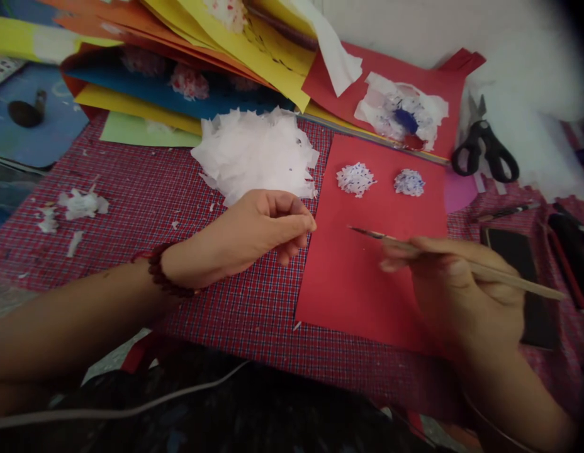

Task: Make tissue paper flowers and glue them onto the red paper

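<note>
My right hand (462, 289) grips a thin wooden paintbrush (490, 274), its dark tip pointing left above a red paper sheet (367, 277). Two white paper rosettes speckled with blue, one at left (357, 179) and one at right (409, 182), sit on the upper part of that sheet. Over the sheet's left edge, my left hand (277, 223) has thumb and fingers pinched together; whatever is between them, if anything, is too small to see. Just behind it lies a pile of white paper pieces (258, 151).
Black scissors (485, 148) lie at the back right, beside crumpled white paper (400, 113) bearing a blue paint blob. Colored sheets (179, 94) with paper flowers are stacked at the back. Paper scraps (83, 202) lie left on the checkered cloth (145, 182). A dark flat object (513, 251) lies right.
</note>
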Demonstrator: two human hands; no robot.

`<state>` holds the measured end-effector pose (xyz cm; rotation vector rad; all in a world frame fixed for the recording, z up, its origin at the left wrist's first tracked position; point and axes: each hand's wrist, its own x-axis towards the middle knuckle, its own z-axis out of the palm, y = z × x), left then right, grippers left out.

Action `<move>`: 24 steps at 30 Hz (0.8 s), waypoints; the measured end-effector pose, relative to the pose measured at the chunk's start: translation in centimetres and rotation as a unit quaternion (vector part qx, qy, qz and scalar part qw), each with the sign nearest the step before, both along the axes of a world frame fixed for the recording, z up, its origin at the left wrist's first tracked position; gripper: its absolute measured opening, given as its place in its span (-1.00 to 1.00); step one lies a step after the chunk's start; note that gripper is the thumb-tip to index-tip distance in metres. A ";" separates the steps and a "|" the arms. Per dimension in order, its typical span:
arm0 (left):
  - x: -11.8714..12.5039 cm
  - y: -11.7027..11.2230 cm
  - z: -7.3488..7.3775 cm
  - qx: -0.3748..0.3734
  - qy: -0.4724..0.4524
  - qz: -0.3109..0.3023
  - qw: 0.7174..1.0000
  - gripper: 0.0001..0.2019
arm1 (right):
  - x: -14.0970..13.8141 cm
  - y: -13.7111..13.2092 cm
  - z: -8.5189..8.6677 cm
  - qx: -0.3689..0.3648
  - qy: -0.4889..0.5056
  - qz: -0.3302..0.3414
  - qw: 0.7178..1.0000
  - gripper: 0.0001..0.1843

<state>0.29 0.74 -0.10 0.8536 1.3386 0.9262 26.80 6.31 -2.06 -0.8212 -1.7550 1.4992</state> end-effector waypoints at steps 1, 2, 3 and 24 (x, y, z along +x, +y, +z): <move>0.1 -0.1 0.0 -0.013 -0.047 -0.002 0.999 -0.89 | -0.1 0.1 -0.3 -0.001 0.014 -0.010 1.000 -0.75; 0.2 -0.1 0.0 -0.023 -0.084 -0.007 0.996 -0.91 | -0.3 0.1 -0.6 -0.001 0.026 -0.019 0.999 -0.75; 0.3 -0.2 -0.1 -0.027 -0.114 -0.013 0.993 -0.92 | -0.6 0.1 -0.9 -0.008 0.035 -0.021 0.999 -0.76; 0.7 -0.8 -0.9 0.022 0.034 -0.104 0.994 -0.89 | -1.6 0.4 -1.5 -0.179 0.108 0.010 0.978 -0.79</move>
